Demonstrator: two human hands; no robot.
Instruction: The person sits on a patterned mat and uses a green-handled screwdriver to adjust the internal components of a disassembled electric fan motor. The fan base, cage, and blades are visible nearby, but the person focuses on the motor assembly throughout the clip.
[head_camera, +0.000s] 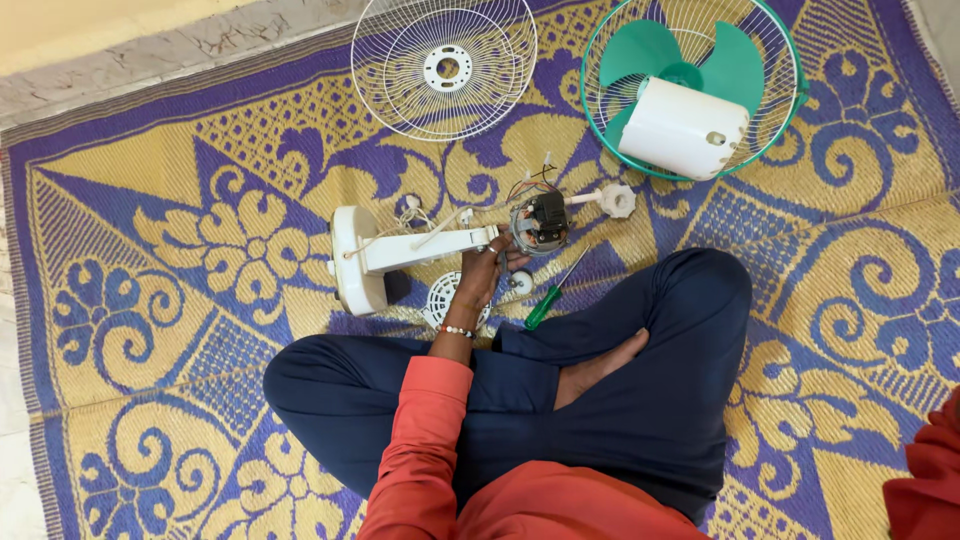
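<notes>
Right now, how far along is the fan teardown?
Already off: the white wire guard lies apart on the mat, and the green guard holds the green blade and white motor cover. In hand: the left hand rests at the bare motor, which sits on the white stand. The green screwdriver lies unused. The right hand is out of view.

The white fan stand (400, 252) lies on its side on the mat, its round base to the left and its neck pointing right. At the neck's right end sits the bare motor (541, 222), uncovered, with dark windings and loose thin wires, and its shaft points right. The left hand (484, 272) touches the neck just beside the motor, from the near side.
</notes>
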